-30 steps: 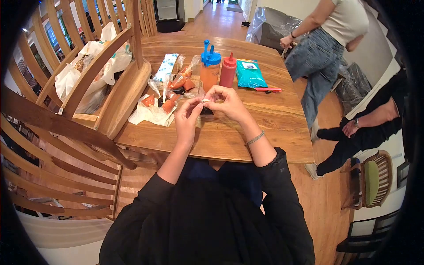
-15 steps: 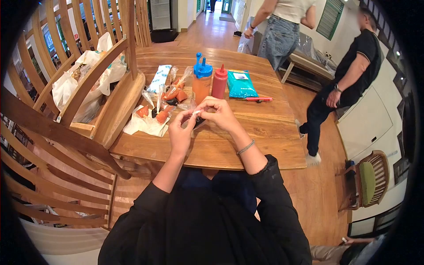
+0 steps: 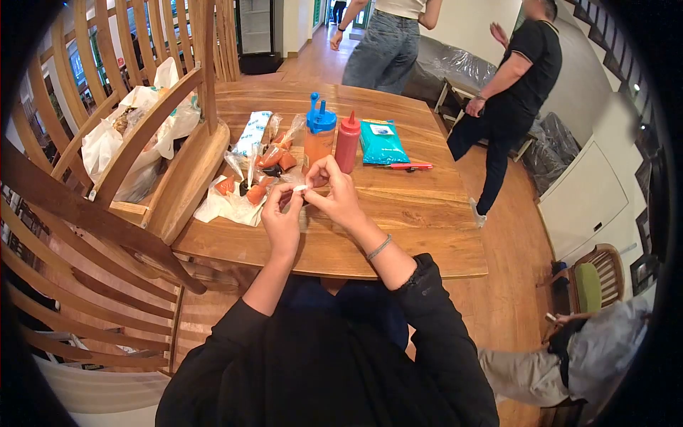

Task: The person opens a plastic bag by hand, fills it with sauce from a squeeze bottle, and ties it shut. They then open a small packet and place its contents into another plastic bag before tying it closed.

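Over the wooden table (image 3: pixel 420 213) my left hand (image 3: pixel 282 217) and my right hand (image 3: pixel 336 193) meet fingertip to fingertip, both pinching a small white piece (image 3: pixel 300 188), with a small clear bag hanging under them. Just beyond my hands lie several small clear bags of orange sauce (image 3: pixel 267 167) on white paper (image 3: pixel 228 208). An orange bottle with a blue cap (image 3: pixel 318 139) and a red squeeze bottle (image 3: pixel 346 143) stand behind them.
A teal wipes pack (image 3: pixel 380 141) and a red pen (image 3: pixel 408 166) lie to the right. A wooden chair (image 3: pixel 156 164) with a white plastic bag (image 3: pixel 124 139) stands left. Two people (image 3: pixel 498 107) walk beyond the table; another sits at lower right (image 3: pixel 569 356).
My hands stay together on the white piece and have shifted slightly left in view. The two people have walked toward the far end of the room. A seated person has come into view.
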Tool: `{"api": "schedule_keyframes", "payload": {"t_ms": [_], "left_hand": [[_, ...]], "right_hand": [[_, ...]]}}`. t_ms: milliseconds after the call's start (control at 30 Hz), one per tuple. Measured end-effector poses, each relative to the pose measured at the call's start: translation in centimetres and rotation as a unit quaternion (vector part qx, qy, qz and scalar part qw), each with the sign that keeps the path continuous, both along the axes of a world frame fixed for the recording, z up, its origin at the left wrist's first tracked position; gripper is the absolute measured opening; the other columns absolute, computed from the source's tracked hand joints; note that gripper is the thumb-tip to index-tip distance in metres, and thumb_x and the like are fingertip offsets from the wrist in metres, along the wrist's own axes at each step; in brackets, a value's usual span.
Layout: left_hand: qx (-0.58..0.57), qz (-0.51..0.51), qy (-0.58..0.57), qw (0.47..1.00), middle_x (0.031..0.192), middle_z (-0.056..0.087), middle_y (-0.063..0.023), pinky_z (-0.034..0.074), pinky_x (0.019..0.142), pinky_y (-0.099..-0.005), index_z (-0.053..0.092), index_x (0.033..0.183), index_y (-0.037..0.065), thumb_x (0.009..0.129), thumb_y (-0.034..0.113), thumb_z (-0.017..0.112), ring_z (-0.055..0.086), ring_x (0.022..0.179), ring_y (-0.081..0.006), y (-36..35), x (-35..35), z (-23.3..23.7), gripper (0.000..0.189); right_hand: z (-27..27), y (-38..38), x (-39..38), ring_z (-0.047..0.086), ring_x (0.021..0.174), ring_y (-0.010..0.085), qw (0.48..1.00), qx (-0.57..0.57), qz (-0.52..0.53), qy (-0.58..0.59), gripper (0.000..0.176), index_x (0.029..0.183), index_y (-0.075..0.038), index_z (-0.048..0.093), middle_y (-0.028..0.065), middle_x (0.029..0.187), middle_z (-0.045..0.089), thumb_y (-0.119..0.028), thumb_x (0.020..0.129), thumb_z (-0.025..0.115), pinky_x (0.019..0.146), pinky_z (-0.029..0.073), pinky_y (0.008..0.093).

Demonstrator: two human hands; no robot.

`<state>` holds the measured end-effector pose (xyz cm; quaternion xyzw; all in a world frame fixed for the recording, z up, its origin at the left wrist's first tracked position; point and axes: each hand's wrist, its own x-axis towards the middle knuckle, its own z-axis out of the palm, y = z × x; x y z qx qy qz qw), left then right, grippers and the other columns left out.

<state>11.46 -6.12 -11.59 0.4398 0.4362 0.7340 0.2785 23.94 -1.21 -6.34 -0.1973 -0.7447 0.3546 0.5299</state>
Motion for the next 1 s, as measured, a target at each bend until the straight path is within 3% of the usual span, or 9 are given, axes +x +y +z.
{"api": "schedule_keyframes", "payload": {"t_ms": [100, 233, 300, 433, 533, 700, 800, 900, 1000], "left_hand": [[0.02, 0.031, 0.012, 0.999, 0.118, 0.056, -0.006, 0.05, 0.092, -0.0302, 0.065, 0.1, 0.001, 0.095, 0.004, 0.064, 0.057, 0.108, -0.0136, -0.6, 0.3, 1.1, 0.006], [0.01, 0.061, 0.034, 0.997, 0.132, 0.043, -0.0063, 0.044, 0.103, -0.0347, 0.062, 0.097, 0.002, 0.095, 0.005, 0.061, 0.046, 0.125, -0.018, -0.4, -0.1, 1.3, 0.004], [0.011, 0.065, 0.016, 0.998, 0.132, 0.044, -0.0063, 0.043, 0.104, -0.0352, 0.061, 0.096, 0.002, 0.094, 0.005, 0.06, 0.046, 0.125, -0.0192, -0.3, -0.1, 1.2, 0.004], [0.04, 0.088, 0.008, 0.995, 0.133, 0.044, -0.0063, 0.043, 0.104, -0.0343, 0.06, 0.096, 0.001, 0.094, 0.004, 0.059, 0.047, 0.126, -0.0187, -0.5, 0.4, 1.3, 0.004], [0.039, 0.014, -0.014, 0.999, 0.134, 0.045, -0.0065, 0.043, 0.104, -0.0331, 0.06, 0.094, 0.001, 0.093, 0.002, 0.057, 0.047, 0.126, -0.0177, -0.5, 0.0, 1.5, 0.004], [0.052, -0.073, 0.083, 0.993, 0.131, 0.05, -0.0066, 0.043, 0.101, -0.0319, 0.06, 0.09, 0.001, 0.093, 0.004, 0.046, 0.049, 0.121, -0.0163, 0.8, -0.8, 0.5, 0.014], [0.069, -0.117, 0.057, 0.989, 0.124, 0.054, -0.011, 0.041, 0.101, -0.0347, 0.06, 0.086, -0.001, 0.086, 0.004, 0.051, 0.051, 0.118, -0.0227, 0.7, -1.4, 1.1, 0.01], [0.06, -0.131, 0.027, 0.989, 0.121, 0.054, -0.0108, 0.04, 0.101, -0.0353, 0.062, 0.086, -0.001, 0.09, 0.008, 0.054, 0.051, 0.117, -0.0221, -0.1, -1.5, 1.8, 0.012], [0.062, -0.082, 0.022, 0.994, 0.118, 0.054, -0.0109, 0.039, 0.101, -0.0363, 0.063, 0.088, 0.0, 0.094, 0.013, 0.058, 0.051, 0.116, -0.0217, -0.2, -0.9, 1.2, 0.015]], "right_hand": [[-0.1, -0.3, -0.2, 0.058, 0.079, 0.0197, 0.999, 0.025, -0.033, -0.024, 0.028, 0.096, -0.001, 0.046, 0.0102, 0.089, 0.055, -0.004, 0.081, 0.069, 0.074, 0.05, 0.0341], [-1.1, 0.1, -1.0, 0.059, 0.082, 0.0191, 0.997, 0.049, -0.057, -0.03, 0.026, 0.096, -0.001, 0.047, 0.0102, 0.089, 0.056, -0.004, 0.083, 0.069, 0.077, 0.05, 0.033], [-1.3, 0.0, -0.9, 0.062, 0.084, 0.0154, 0.992, 0.079, -0.077, -0.055, 0.026, 0.099, -0.001, 0.048, 0.009, 0.09, 0.062, -0.004, 0.084, 0.07, 0.079, 0.052, 0.0303], [-1.1, -0.1, -1.2, 0.061, 0.084, 0.0182, 0.995, 0.059, -0.071, -0.034, 0.025, 0.097, -0.001, 0.047, 0.0101, 0.089, 0.059, -0.004, 0.085, 0.069, 0.078, 0.051, 0.0318], [-1.2, 0.0, -1.1, 0.056, 0.081, 0.0216, 0.996, 0.061, -0.068, -0.018, 0.024, 0.095, 0.0, 0.047, 0.011, 0.089, 0.053, -0.004, 0.085, 0.068, 0.075, 0.048, 0.0331], [-1.5, 0.5, -0.3, 0.057, 0.079, 0.0197, 0.996, 0.038, -0.075, -0.011, 0.024, 0.093, 0.0, 0.046, 0.0101, 0.088, 0.054, -0.004, 0.087, 0.069, 0.073, 0.049, 0.0312], [-1.7, 0.6, -0.3, 0.058, 0.08, 0.0192, 0.996, 0.05, -0.066, -0.013, 0.023, 0.094, 0.0, 0.048, 0.0101, 0.089, 0.055, -0.004, 0.087, 0.07, 0.073, 0.05, 0.0312], [-1.7, 0.5, -0.4, 0.06, 0.082, 0.0197, 0.995, 0.072, -0.071, -0.028, 0.02, 0.099, 0.0, 0.055, 0.0101, 0.09, 0.057, -0.004, 0.088, 0.071, 0.073, 0.05, 0.0316], [-0.9, 0.2, -0.3, 0.062, 0.085, 0.0178, 0.991, 0.091, -0.086, -0.056, 0.018, 0.102, 0.0, 0.064, 0.0083, 0.091, 0.063, -0.001, 0.086, 0.072, 0.075, 0.051, 0.0305]]}}
